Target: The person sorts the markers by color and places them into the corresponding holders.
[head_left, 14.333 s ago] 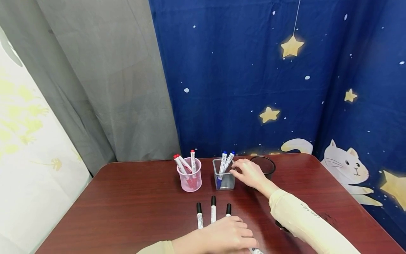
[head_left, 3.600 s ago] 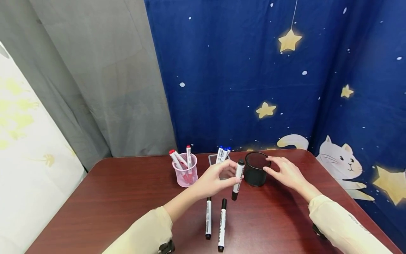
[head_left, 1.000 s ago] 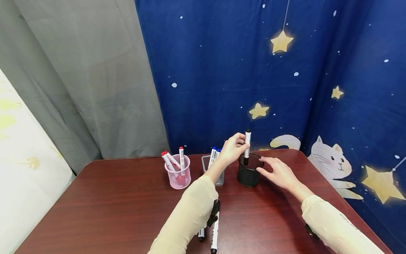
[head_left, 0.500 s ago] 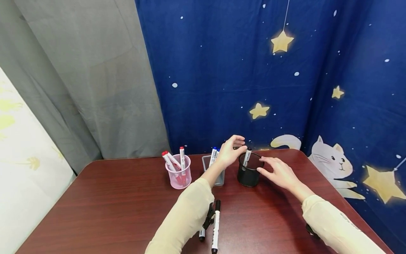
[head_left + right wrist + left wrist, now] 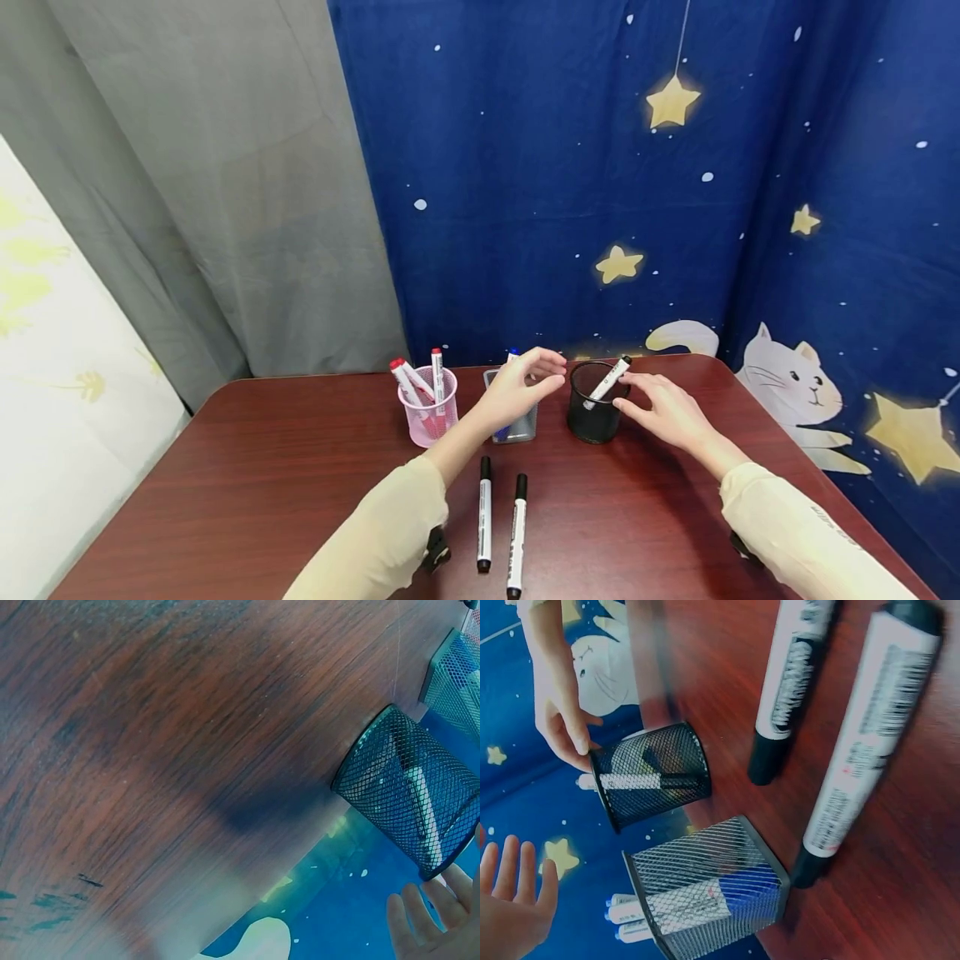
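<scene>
My left hand (image 5: 517,392) hovers by the grey square mesh pen holder (image 5: 525,431), fingers loosely extended and holding nothing. My right hand (image 5: 667,411) rests its fingertips on the right rim of the round black mesh pen holder (image 5: 592,423). In the right wrist view, the fingers (image 5: 416,919) are spread and fairly straight at that rim. One white marker (image 5: 609,379) with black ends leans to the right inside the black holder. Two more black-capped markers, one (image 5: 484,517) beside the other (image 5: 517,533), lie on the table. Blue markers (image 5: 630,919) stand in the grey holder, partly hidden by my left hand in the head view.
A pink round mesh holder (image 5: 442,425) with red-capped markers stands left of the grey one. The dark red wooden table (image 5: 300,467) ends at a back edge just behind the holders. A grey curtain (image 5: 262,208) and a starry blue curtain (image 5: 525,183) hang behind.
The left hand lowered a black marker into the black holder, let go and drew back leftward. The marker now tilts to the right. The right hand stays at the rim.
</scene>
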`<state>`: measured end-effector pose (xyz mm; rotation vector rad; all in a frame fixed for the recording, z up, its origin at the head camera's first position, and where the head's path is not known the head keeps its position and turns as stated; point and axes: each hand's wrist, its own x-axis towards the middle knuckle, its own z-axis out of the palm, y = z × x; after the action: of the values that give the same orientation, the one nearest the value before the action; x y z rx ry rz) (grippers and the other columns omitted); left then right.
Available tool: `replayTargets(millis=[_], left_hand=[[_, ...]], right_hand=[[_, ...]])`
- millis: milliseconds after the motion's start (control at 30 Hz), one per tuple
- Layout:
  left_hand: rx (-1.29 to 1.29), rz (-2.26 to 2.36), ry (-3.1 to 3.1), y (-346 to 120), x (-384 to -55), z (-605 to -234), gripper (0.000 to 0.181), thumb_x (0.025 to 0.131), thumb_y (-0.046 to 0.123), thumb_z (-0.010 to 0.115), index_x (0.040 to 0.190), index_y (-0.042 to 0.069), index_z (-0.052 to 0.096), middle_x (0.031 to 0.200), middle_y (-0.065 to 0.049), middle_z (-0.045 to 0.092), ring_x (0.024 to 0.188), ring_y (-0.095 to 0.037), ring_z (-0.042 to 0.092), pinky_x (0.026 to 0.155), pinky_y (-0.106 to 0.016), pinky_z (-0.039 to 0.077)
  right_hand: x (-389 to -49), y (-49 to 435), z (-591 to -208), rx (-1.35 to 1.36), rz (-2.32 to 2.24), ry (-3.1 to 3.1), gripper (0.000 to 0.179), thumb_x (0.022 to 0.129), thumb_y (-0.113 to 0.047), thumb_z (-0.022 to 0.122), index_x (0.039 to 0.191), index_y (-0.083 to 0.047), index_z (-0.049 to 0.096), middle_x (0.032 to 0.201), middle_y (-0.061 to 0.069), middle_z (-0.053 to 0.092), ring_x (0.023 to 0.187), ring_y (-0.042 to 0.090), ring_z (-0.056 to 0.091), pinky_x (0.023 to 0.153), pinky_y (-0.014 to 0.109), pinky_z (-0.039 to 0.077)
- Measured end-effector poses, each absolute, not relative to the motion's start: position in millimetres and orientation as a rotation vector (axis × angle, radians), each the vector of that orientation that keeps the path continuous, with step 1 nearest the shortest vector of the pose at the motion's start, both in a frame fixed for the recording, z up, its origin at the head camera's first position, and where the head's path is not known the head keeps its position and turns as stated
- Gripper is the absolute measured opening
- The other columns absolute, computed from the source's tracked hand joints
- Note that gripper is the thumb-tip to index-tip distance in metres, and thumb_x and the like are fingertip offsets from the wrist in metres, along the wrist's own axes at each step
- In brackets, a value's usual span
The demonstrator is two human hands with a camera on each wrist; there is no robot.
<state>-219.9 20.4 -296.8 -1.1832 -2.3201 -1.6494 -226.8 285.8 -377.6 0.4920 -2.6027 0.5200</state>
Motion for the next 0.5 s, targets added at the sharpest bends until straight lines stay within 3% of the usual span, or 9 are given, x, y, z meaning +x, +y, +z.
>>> replayTargets(millis=[200, 500], left_hand=[[-1.239, -1.649, -2.343, 4, -199, -293, 0.018, 0.084, 0.0, 0.056, 0.101, -0.005, 0.055, 0.095, -0.016, 0.061, 0.091, -0.024, 0.057, 0.075, -0.031, 0.045], [-1.425, -1.228, -2.424, -25, -195, -330, 0.016, 0.083, 0.012, 0.061, 0.099, 0.008, 0.06, 0.093, 0.003, 0.061, 0.089, -0.006, 0.055, 0.08, -0.024, 0.042]], right_hand=[[-227, 287, -378, 0.498, 0.518, -2.609, 0.045, 0.081, -0.037, 0.062, 0.113, -0.006, 0.058, 0.109, 0.014, 0.057, 0.101, 0.029, 0.049, 0.078, 0.048, 0.04], [-227, 287, -378, 0.5, 0.525, -2.613, 0.045, 0.081, -0.038, 0.061, 0.113, -0.006, 0.058, 0.11, 0.014, 0.057, 0.101, 0.03, 0.049, 0.078, 0.049, 0.039]])
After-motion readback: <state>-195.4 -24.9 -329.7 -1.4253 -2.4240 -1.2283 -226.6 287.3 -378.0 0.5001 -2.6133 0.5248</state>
